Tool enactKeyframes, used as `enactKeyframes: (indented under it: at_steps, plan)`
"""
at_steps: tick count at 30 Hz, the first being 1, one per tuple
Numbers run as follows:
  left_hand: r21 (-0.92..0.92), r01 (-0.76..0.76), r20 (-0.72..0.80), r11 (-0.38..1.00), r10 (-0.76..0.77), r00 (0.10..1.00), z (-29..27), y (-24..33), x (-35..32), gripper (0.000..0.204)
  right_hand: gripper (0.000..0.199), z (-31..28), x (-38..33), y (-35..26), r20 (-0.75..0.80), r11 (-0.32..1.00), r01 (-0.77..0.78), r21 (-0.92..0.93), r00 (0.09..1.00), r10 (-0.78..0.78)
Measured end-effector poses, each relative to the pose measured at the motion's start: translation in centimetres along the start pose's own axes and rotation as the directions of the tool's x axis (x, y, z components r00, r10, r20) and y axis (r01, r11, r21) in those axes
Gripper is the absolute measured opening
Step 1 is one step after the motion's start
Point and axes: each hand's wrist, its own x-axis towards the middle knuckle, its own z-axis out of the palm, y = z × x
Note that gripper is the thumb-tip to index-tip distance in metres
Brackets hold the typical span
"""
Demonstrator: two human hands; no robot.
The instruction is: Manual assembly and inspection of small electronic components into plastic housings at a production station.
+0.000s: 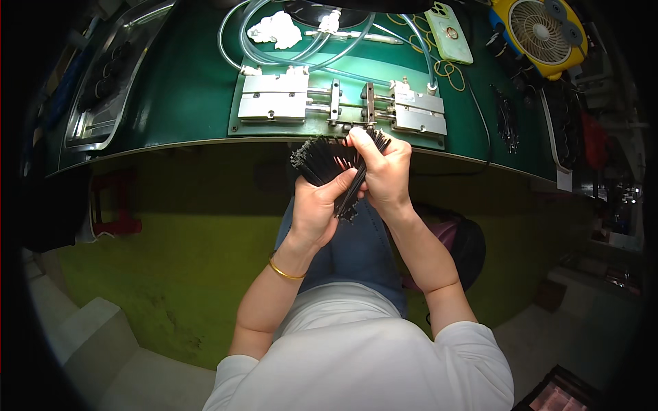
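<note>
My left hand is closed round a thick bundle of thin black rods, whose pale ends fan out at the upper left. Above and right of it, my right hand pinches some of the same rods between thumb and fingers, close to the table's front edge. Just beyond my fingertips is a pneumatic fixture, with a left silver cylinder block and a right silver cylinder block. Between these blocks stand two upright jaw bars. My fingers hide whether the rods touch the jaws.
Clear air hoses loop behind the fixture, near crumpled white tissue. A metal tray lies at the left. At the right are a phone, rubber bands, a yellow fan and more black rods.
</note>
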Motion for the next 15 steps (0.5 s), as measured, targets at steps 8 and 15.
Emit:
enactKeyframes:
  at_steps: [8,15]
  plan:
    - [-0.008,0.057,0.002,0.998,-0.057,0.998,0.15,0.86,-0.48,0.005,0.022,0.04,-0.53,-0.16,0.066,1.0,0.025,-0.012,0.998,-0.024]
    - [0.018,0.037,0.009,0.999,-0.037,0.999,-0.1,0.63,-0.26,0.005,0.021,0.35,-0.66,-0.04,0.029,0.996,0.051,-0.073,0.998,-0.049]
